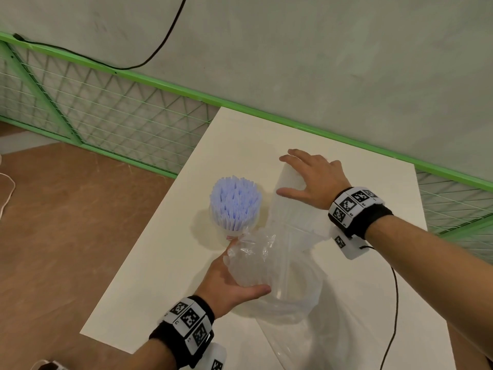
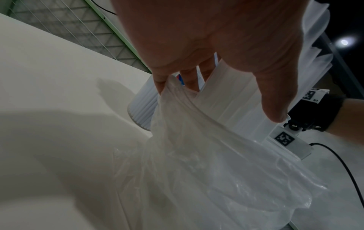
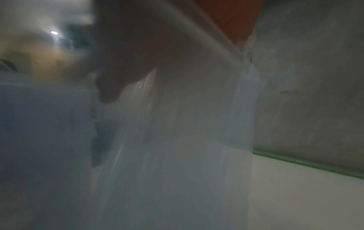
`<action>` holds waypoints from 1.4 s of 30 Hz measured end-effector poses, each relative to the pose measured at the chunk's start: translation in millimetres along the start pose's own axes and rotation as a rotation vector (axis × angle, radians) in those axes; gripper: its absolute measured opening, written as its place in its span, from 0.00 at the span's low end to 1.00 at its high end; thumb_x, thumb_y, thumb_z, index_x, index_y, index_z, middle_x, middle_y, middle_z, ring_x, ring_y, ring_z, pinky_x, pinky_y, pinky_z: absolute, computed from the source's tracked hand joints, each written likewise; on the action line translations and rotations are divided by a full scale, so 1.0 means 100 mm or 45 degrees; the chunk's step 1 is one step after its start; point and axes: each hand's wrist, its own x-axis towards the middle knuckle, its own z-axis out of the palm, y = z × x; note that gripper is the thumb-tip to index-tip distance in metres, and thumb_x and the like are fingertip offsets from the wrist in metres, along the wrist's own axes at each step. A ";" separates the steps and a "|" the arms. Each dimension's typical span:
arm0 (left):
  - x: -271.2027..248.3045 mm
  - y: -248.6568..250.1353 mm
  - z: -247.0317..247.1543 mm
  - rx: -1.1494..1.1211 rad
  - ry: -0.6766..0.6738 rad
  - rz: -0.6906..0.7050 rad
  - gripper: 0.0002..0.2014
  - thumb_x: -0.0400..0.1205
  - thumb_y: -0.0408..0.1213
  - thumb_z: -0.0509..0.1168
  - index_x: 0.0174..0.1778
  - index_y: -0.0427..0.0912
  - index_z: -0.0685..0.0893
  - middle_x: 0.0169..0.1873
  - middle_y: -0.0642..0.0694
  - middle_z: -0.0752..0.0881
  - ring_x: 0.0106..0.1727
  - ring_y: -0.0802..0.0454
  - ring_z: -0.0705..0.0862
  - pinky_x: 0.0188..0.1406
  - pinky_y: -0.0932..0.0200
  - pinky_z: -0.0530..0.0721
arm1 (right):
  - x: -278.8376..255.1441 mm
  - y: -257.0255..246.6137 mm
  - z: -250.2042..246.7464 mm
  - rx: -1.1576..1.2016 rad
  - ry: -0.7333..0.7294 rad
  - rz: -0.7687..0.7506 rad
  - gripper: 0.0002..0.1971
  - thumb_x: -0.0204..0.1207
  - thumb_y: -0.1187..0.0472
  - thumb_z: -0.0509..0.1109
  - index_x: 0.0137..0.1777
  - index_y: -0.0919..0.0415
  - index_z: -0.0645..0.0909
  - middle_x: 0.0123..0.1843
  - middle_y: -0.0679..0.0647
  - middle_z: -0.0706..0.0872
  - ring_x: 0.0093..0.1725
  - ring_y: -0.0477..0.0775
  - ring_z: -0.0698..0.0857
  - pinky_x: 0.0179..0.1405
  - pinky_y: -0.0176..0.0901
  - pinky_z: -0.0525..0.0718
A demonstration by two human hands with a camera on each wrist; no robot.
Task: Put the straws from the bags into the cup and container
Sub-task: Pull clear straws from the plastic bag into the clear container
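Note:
A cup (image 1: 234,206) packed with pale blue-white straws stands on the white table (image 1: 149,289); it also shows in the left wrist view (image 2: 140,109). Beside it, a tall bundle of clear straws (image 1: 289,209) (image 2: 232,96) (image 3: 177,140) stands tilted, its lower end inside a crumpled clear plastic bag (image 1: 256,260) (image 2: 216,163). My right hand (image 1: 312,177) spans the bundle's top end, thumb on one side and fingers on the other. My left hand (image 1: 232,279) (image 2: 197,46) pinches the bag's loose plastic near the cup. A curved clear rim (image 1: 314,284) shows through the bag; I cannot tell what it is.
More clear plastic (image 1: 306,343) lies on the table toward its near edge. A black cable (image 1: 394,303) runs from my right wrist across the table's right side. A green mesh fence (image 1: 106,116) and a grey wall stand behind. Brown floor lies left of the table.

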 end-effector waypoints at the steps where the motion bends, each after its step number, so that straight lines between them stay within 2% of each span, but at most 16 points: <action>1: 0.00 0.00 0.00 0.004 0.004 0.004 0.36 0.61 0.38 0.87 0.62 0.65 0.80 0.63 0.51 0.86 0.67 0.53 0.83 0.73 0.42 0.78 | 0.00 -0.01 0.01 0.009 0.028 0.022 0.37 0.72 0.23 0.55 0.79 0.35 0.59 0.84 0.41 0.63 0.72 0.60 0.75 0.62 0.63 0.74; 6: -0.01 0.01 -0.01 0.010 0.005 -0.006 0.36 0.61 0.37 0.87 0.60 0.68 0.80 0.62 0.52 0.87 0.66 0.55 0.84 0.72 0.44 0.79 | 0.00 0.02 0.05 0.217 0.133 0.077 0.24 0.80 0.34 0.58 0.76 0.35 0.67 0.80 0.39 0.70 0.72 0.56 0.78 0.62 0.60 0.77; 8: -0.01 0.01 -0.01 -0.007 0.006 -0.017 0.36 0.61 0.37 0.87 0.61 0.67 0.81 0.62 0.52 0.87 0.66 0.55 0.84 0.72 0.44 0.79 | -0.01 0.04 0.05 0.171 0.097 0.046 0.27 0.81 0.35 0.57 0.79 0.35 0.62 0.83 0.39 0.64 0.78 0.54 0.71 0.66 0.61 0.72; 12: -0.01 -0.01 0.00 -0.012 0.008 -0.030 0.37 0.61 0.36 0.87 0.63 0.62 0.80 0.61 0.52 0.88 0.65 0.56 0.85 0.71 0.49 0.80 | -0.10 0.02 0.01 -0.086 0.063 -0.041 0.31 0.82 0.30 0.45 0.83 0.35 0.51 0.88 0.39 0.47 0.87 0.58 0.45 0.74 0.74 0.52; 14: -0.01 -0.01 0.00 -0.017 0.005 -0.041 0.38 0.61 0.33 0.87 0.64 0.59 0.80 0.59 0.53 0.88 0.64 0.56 0.85 0.68 0.56 0.82 | -0.20 -0.02 -0.15 0.012 0.189 -0.012 0.28 0.83 0.34 0.47 0.82 0.37 0.58 0.88 0.41 0.51 0.86 0.60 0.48 0.73 0.72 0.54; 16: -0.02 0.00 -0.01 -0.020 -0.002 -0.050 0.39 0.61 0.31 0.86 0.65 0.58 0.79 0.58 0.54 0.89 0.62 0.58 0.86 0.63 0.64 0.83 | -0.38 -0.11 -0.31 0.168 0.411 -0.024 0.21 0.83 0.47 0.59 0.75 0.45 0.72 0.79 0.48 0.71 0.76 0.60 0.70 0.65 0.63 0.67; 17: -0.03 0.01 -0.01 -0.021 -0.009 -0.052 0.39 0.62 0.30 0.86 0.65 0.57 0.79 0.57 0.55 0.89 0.61 0.59 0.86 0.60 0.66 0.83 | -0.50 -0.17 -0.38 0.279 0.498 -0.052 0.18 0.80 0.55 0.63 0.69 0.49 0.77 0.69 0.50 0.80 0.64 0.57 0.80 0.58 0.57 0.74; 20: -0.06 0.03 -0.02 -0.008 -0.034 -0.053 0.38 0.63 0.28 0.85 0.63 0.59 0.78 0.54 0.59 0.90 0.58 0.62 0.87 0.54 0.71 0.83 | -1.01 -0.42 -0.52 0.521 0.367 -0.061 0.16 0.75 0.62 0.62 0.60 0.50 0.81 0.44 0.45 0.85 0.36 0.44 0.79 0.43 0.49 0.82; 22: -0.07 0.05 -0.02 -0.014 -0.035 -0.058 0.37 0.62 0.27 0.85 0.61 0.59 0.79 0.53 0.63 0.89 0.56 0.64 0.87 0.51 0.73 0.82 | -1.36 -0.61 -0.47 0.543 0.061 -0.002 0.20 0.76 0.59 0.62 0.67 0.44 0.76 0.49 0.43 0.86 0.38 0.40 0.80 0.47 0.45 0.81; 24: -0.09 0.06 -0.02 -0.012 -0.047 -0.062 0.37 0.62 0.27 0.85 0.62 0.57 0.78 0.53 0.64 0.89 0.56 0.65 0.87 0.50 0.74 0.82 | -1.59 -0.74 -0.30 0.560 -0.162 0.029 0.27 0.78 0.58 0.63 0.77 0.40 0.64 0.65 0.45 0.82 0.50 0.46 0.84 0.56 0.45 0.81; 27: -0.10 0.07 -0.01 -0.003 -0.078 -0.058 0.39 0.62 0.27 0.85 0.65 0.54 0.78 0.54 0.63 0.89 0.57 0.65 0.87 0.52 0.74 0.82 | -1.64 -0.80 -0.05 0.707 -0.235 -0.001 0.37 0.79 0.58 0.65 0.83 0.42 0.51 0.82 0.42 0.66 0.70 0.46 0.77 0.68 0.35 0.74; 29: -0.10 0.08 -0.01 0.022 -0.094 -0.036 0.40 0.62 0.28 0.85 0.67 0.54 0.77 0.56 0.65 0.88 0.59 0.67 0.86 0.52 0.76 0.80 | -1.56 -0.79 0.05 0.853 -0.218 -0.037 0.40 0.77 0.59 0.68 0.85 0.44 0.51 0.83 0.39 0.62 0.74 0.33 0.66 0.69 0.18 0.61; 30: -0.10 0.09 0.00 0.033 -0.104 -0.025 0.40 0.62 0.29 0.85 0.67 0.55 0.76 0.56 0.65 0.88 0.59 0.68 0.85 0.53 0.77 0.80 | -1.51 -0.78 0.08 0.928 -0.209 -0.036 0.41 0.76 0.60 0.70 0.84 0.43 0.52 0.82 0.38 0.63 0.73 0.30 0.64 0.68 0.17 0.59; 34: -0.11 0.09 0.00 0.068 -0.113 -0.002 0.42 0.61 0.29 0.86 0.68 0.55 0.76 0.57 0.65 0.87 0.61 0.68 0.84 0.53 0.77 0.79 | -1.41 -0.75 0.17 1.086 -0.213 -0.017 0.45 0.70 0.64 0.73 0.83 0.42 0.56 0.74 0.42 0.71 0.73 0.35 0.68 0.72 0.31 0.68; 39: -0.09 0.09 0.01 0.100 -0.135 0.021 0.40 0.62 0.27 0.85 0.67 0.52 0.76 0.56 0.68 0.87 0.59 0.71 0.83 0.52 0.80 0.77 | -1.35 -0.79 0.22 1.042 -0.154 -0.253 0.47 0.63 0.73 0.67 0.84 0.51 0.58 0.82 0.47 0.62 0.81 0.38 0.58 0.77 0.27 0.59; 42: -0.09 0.08 0.00 0.090 -0.140 0.015 0.40 0.62 0.27 0.85 0.68 0.50 0.76 0.55 0.66 0.88 0.59 0.69 0.85 0.51 0.79 0.79 | -1.33 -0.78 0.20 1.114 -0.108 -0.208 0.45 0.65 0.73 0.68 0.83 0.47 0.61 0.78 0.41 0.66 0.69 0.30 0.69 0.63 0.20 0.66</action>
